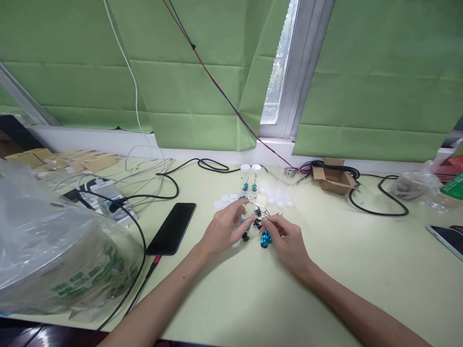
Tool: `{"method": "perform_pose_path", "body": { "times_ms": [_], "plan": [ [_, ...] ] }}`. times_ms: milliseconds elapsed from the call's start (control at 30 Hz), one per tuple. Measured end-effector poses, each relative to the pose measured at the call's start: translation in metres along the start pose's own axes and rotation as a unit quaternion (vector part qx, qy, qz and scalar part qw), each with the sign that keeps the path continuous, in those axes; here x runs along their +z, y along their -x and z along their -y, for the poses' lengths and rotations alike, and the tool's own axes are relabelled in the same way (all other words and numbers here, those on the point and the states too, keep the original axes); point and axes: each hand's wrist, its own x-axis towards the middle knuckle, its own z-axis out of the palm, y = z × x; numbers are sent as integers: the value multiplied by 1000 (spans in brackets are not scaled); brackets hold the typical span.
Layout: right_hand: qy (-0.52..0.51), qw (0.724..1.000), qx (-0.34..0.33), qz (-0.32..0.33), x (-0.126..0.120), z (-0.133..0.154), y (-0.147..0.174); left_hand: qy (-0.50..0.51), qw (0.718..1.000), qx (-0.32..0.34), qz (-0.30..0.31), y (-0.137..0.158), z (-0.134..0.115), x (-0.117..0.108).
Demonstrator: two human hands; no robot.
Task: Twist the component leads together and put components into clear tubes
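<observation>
Slumping at the far left, a clear bag is taking up that side of the table. Beside it a black phone is lying flat, slanting from lower left to upper right, with a cord's red plug meeting its near end, presumably for charging. White caps are lying just beyond the left hand, probably grouped there to stay within reach. That hand is reaching in half curled, thumb and forefinger parted, perhaps steadying something thin; what it is gripping I cannot tell. Beyond the fingers, two vials are apparently standing upright, long axes vertical, one showing blue inside and the other green. Between the hands, over mid-table, small dark parts are sitting at the fingertips, probably brought together for fine two-handed work; their heading is too small to read. Just right of them a blue part is resting below the right fingertips, its long axis seemingly running toward the near edge, its dark round end facing the wearer. The right hand is bending inward, thumb and forefinger nearly meeting, though whether anything is pinched there I cannot tell. Farther right, an open box is standing at the back, probably set out of the way.
</observation>
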Motion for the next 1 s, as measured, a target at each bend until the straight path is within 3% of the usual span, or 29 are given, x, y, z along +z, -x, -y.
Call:
{"method": "perform_pose_path", "body": {
  "times_ms": [333, 700, 1000],
  "plan": [
    [-119, 992, 42, -10, 0, 0, -1, -9, 1000, 11, -1, -5, 0, 0],
    [-209, 967, 79, -119, -6, -1, -14, -58, 993, 8, 106, -1, 4, 0],
    [-338, 927, 131, -97, -7, 0, -19, -66, 987, 18, 149, -2, 0, 1]
  ]
}}
